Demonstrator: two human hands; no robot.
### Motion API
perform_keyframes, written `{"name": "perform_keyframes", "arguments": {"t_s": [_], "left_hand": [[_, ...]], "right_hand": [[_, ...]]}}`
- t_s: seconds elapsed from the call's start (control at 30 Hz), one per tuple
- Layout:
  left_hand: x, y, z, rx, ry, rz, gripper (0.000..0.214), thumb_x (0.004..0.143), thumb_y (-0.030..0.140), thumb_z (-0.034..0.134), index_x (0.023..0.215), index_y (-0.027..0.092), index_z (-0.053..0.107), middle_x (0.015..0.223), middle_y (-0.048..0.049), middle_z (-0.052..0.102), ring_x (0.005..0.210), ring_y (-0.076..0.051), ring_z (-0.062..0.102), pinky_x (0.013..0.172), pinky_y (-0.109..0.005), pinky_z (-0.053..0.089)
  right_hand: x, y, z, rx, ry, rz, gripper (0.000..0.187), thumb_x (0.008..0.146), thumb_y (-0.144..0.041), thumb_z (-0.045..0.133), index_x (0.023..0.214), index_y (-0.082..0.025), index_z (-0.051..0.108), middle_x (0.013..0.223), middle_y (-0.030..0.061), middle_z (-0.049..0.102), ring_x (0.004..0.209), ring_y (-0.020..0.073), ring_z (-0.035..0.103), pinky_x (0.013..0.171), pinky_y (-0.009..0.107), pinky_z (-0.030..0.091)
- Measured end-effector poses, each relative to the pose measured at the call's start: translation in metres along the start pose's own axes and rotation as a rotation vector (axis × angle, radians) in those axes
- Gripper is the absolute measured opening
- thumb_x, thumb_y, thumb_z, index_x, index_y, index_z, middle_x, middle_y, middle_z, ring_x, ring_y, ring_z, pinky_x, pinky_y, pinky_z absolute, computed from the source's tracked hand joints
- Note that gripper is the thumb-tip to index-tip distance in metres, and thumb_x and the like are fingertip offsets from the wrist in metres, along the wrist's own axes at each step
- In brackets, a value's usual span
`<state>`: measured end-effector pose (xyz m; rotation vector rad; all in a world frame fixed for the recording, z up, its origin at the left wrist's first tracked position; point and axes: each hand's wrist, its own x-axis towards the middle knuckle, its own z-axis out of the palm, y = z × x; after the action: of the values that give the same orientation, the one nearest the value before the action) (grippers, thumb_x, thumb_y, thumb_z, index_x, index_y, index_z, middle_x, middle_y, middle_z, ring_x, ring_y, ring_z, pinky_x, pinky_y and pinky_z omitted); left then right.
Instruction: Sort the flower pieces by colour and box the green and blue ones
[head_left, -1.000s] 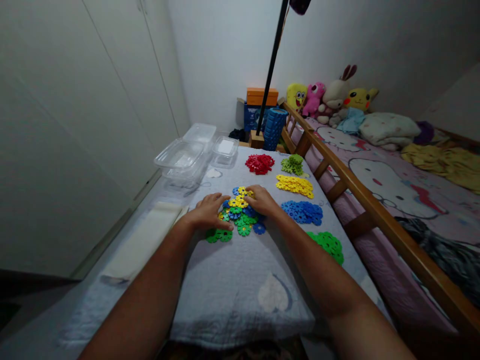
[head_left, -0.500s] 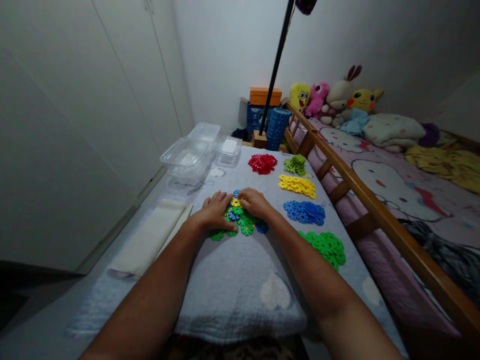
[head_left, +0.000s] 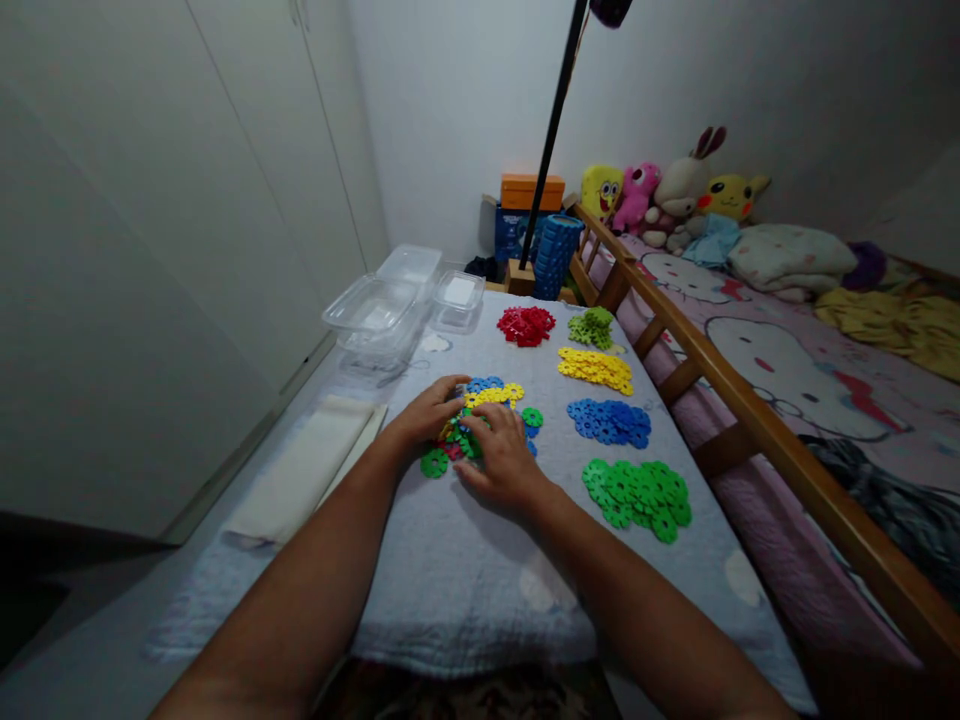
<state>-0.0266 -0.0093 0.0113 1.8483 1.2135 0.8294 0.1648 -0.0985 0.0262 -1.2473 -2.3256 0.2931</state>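
Observation:
A mixed heap of flower-shaped plastic discs (head_left: 487, 396), in blue, yellow, green and red, lies mid-table on a pale cloth. My left hand (head_left: 429, 412) rests against the heap's left side, fingers stretched over its edge and apart. Across the near part of the heap reaches my right hand (head_left: 504, 458), its fingers spread and touching the discs, thumb toward me. Part of the heap is hidden under both hands. One green disc (head_left: 433, 463) lies just below my left hand.
Sorted piles line the right: red (head_left: 526, 326), light green (head_left: 591, 328), yellow (head_left: 595, 370), blue (head_left: 609, 422) and green discs (head_left: 637, 493). Clear plastic boxes (head_left: 375, 305) stand back left, near a folded cream cloth (head_left: 307, 465). A wooden bed rail (head_left: 742, 430) borders the table.
My right hand has moved toward me and slightly left, from the heap's far side to its near part. Yellow and blue discs at the back now show. My left hand has shifted slightly.

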Motion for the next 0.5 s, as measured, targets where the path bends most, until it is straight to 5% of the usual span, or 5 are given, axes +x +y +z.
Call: {"name": "perform_keyframes", "arguments": {"t_s": [0.13, 0.5], "left_hand": [[0.001, -0.001, 0.0, -0.235, 0.174, -0.105, 0.053, 0.083, 0.037, 0.053, 0.13, 0.018, 0.068, 0.137, -0.0136, 0.069, 0.126, -0.029, 0.066, 0.113, -0.048, 0.05], [0.006, -0.002, 0.001, -0.306, 0.233, -0.163, 0.05, 0.077, 0.037, 0.058, 0.121, 0.018, 0.072, 0.129, -0.0106, 0.074, 0.119, -0.027, 0.069, 0.107, -0.044, 0.054]], "right_hand": [[-0.002, -0.02, 0.006, -0.064, -0.089, -0.179, 0.028, 0.098, -0.039, 0.066, 0.124, -0.031, 0.072, 0.143, 0.0087, 0.06, 0.141, 0.0314, 0.04, 0.122, 0.053, 0.026], [0.001, -0.008, 0.012, -0.154, -0.074, -0.152, 0.022, 0.101, -0.038, 0.064, 0.118, -0.037, 0.076, 0.149, 0.0047, 0.059, 0.146, 0.0324, 0.037, 0.124, 0.061, 0.02]]}}
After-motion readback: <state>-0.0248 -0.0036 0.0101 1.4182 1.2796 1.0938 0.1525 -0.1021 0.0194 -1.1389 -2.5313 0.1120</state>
